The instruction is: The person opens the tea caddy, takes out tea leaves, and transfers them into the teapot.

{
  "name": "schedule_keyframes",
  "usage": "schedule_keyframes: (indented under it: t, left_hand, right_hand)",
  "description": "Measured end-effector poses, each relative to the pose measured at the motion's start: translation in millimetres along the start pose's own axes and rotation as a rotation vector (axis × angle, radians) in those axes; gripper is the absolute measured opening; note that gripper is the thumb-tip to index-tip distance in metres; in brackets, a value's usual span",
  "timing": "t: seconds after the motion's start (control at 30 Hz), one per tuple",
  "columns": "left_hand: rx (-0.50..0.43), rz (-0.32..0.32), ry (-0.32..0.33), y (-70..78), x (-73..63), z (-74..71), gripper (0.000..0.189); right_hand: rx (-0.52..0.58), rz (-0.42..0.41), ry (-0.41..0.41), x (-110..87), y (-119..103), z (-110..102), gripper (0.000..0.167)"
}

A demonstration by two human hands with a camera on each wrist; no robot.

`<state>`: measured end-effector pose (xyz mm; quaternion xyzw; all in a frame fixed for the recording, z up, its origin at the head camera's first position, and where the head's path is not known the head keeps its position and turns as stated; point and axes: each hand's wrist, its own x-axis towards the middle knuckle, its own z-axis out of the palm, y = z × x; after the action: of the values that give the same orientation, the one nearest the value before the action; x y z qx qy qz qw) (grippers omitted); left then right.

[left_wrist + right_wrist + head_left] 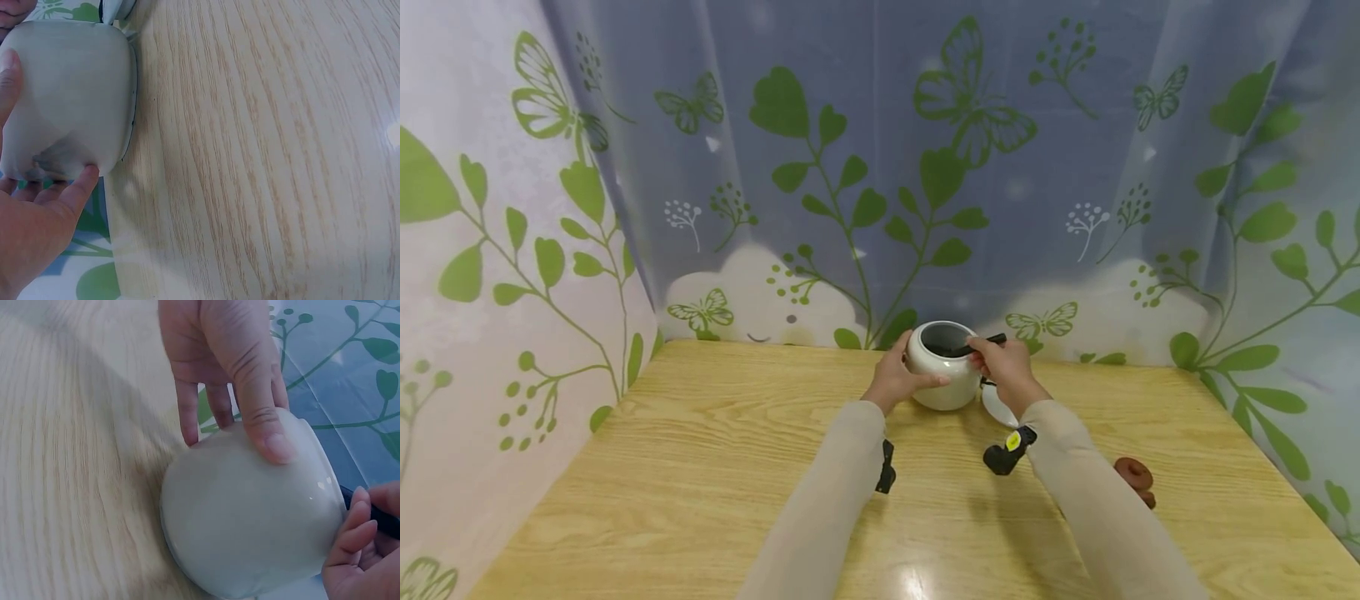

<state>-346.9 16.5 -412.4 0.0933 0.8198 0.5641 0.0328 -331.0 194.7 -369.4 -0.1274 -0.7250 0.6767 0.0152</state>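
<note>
Two hands are busy at one round white pot, which stands near the back edge of the wooden table. The left hand hugs the pot's side, with its thumb on the front and its fingers bent round it. The right hand pinches a thin black stick, which slants over the rim into the pot's mouth. I can't see what its low end touches. Just beside the pot, near the right hand, is a white lid.

To do this well, I think the left hand should hold snug but not push, since the shiny side may be slippery and the pot could slide or tip. The stick should move gently, away from the rim, so nothing chips. The right hand must be careful too: a low swing could bump the lid.
</note>
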Motion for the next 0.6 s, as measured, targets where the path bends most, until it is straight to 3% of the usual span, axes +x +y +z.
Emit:
schedule_keyframes:
  t: [0.6]
  left_hand:
    - [0.002, 0.002, 0.003, 1.6, -2.9, -1.2, 0.107]
  right_hand:
    - [0.259, 0.065, 0.037, 0.0, 0.5, -5.1, 0.013]
